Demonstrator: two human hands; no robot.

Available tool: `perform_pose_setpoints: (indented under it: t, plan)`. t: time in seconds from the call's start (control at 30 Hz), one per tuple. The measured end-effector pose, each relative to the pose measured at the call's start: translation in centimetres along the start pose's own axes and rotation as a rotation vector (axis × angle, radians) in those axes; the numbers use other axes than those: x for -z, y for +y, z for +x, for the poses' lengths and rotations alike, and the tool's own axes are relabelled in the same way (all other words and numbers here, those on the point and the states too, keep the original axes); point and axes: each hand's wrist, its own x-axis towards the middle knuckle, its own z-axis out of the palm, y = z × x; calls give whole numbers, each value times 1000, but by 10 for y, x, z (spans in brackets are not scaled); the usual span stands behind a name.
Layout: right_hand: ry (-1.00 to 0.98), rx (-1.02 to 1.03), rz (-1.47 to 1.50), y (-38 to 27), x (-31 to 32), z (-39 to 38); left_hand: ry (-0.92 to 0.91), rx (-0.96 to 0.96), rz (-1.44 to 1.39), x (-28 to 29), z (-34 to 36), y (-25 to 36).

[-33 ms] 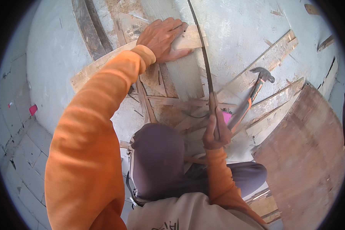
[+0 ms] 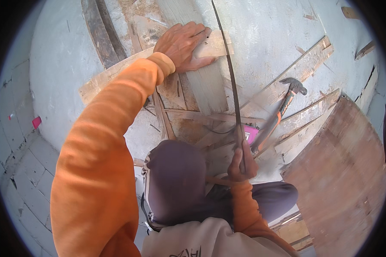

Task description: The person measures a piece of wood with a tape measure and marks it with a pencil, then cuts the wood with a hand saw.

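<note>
My left hand (image 2: 182, 47) presses down on a pale wooden board (image 2: 213, 44), its fingers curled over the far edge and its thumb along the near edge. Beneath that board lies a wider, weathered grey plank (image 2: 208, 88). My right hand (image 2: 242, 165) is wrapped around the handle of a long, thin saw (image 2: 233, 81), seen nearly edge-on. The blade crosses the board close to its right end, just right of my left hand. Motion blurs the handle area, and my fingers hide part of the handle.
A claw hammer (image 2: 282, 107) with an orange and black handle lies to the right, beside a pink object (image 2: 252, 134). Several wood offcuts (image 2: 304, 60) are strewn on the pale floor. A large brown sheet (image 2: 339, 171) lies at the right; dark planks (image 2: 101, 34) sit at the far left.
My right hand has drawn the saw back toward me, uncovering more of the pink object. My left hand stays on the board, almost unmoved.
</note>
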Motion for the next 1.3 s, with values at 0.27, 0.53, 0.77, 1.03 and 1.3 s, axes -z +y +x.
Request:
perform_pose_setpoints:
  t: [0.27, 0.53, 0.77, 1.03, 1.3]
  plan:
    - [43, -106, 164, -13, -79, 119, 62, 6, 17, -5, 3, 7]
    - [144, 111, 207, -2, -90, 124, 124, 860, 88, 15, 10, 19]
    - [154, 76, 159, -11, -89, 125, -326, 1039, 42, 35, -2, 11]
    - [36, -128, 92, -27, -70, 116, -403, 1082, 4, 38, 4, 13]
    - [-32, -80, -74, -23, 19, 2, -377, 1095, -16, 37, -6, 10]
